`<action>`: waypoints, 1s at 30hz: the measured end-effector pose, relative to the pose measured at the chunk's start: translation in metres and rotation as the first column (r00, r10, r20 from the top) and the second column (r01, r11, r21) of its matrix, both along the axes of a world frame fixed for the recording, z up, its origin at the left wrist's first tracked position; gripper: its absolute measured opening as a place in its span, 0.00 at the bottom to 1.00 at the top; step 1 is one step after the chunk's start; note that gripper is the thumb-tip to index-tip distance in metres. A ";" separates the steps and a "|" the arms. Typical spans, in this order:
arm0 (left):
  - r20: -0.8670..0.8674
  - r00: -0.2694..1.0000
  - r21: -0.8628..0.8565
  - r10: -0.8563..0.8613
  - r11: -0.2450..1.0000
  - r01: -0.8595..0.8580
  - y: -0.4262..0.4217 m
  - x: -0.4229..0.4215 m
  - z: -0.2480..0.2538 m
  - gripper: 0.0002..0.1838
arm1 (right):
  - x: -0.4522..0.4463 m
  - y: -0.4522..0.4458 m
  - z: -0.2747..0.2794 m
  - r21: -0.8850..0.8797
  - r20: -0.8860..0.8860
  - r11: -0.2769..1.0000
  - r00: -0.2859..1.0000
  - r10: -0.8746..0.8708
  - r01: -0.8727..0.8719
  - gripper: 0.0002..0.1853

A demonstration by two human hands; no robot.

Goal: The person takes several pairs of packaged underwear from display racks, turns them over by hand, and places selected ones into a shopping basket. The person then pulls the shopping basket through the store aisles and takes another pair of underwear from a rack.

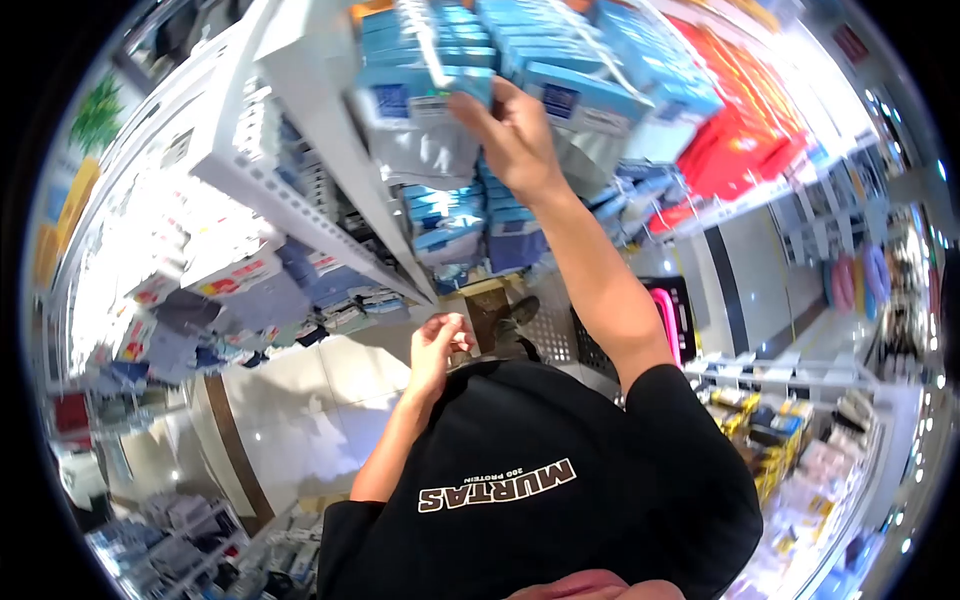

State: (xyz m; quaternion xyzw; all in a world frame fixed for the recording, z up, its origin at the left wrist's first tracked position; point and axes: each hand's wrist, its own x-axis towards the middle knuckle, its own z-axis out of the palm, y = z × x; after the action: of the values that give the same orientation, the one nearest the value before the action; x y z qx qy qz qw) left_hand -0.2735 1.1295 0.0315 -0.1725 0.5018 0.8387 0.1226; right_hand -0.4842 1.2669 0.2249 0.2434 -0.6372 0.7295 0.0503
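My right hand [515, 140] reaches up to the hanging display, with thumb and fingers pinching the right edge of a pack [425, 130] that has a blue header card and a pale lower part. The pack is at the front of a row on a metal hook. Just right of this hand hangs another row of blue-headed packs [580, 100]. My left hand [437, 345] is low in front of my body, below the rack, its fingers curled in with nothing visible in them.
Red packs [740, 130] hang at the upper right. A white perforated shelf frame [300, 220] divides the blue packs from white packs [210, 230] on the left. A dark basket [683, 310] with a pink item stands near my right elbow. Stocked shelves [820, 450] line the lower right.
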 end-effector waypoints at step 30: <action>-0.051 0.990 0.109 -0.133 0.984 0.138 0.014 -0.020 0.027 0.06 | 0.157 0.090 -0.157 0.264 0.315 0.962 0.936 -0.159 0.075 0.16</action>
State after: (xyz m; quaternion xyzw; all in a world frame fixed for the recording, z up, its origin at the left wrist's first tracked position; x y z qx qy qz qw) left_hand -0.2938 1.1438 0.0583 -0.1124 0.4668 0.8589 0.1781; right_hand -0.3272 1.3570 0.0679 0.0821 -0.7360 0.6705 -0.0453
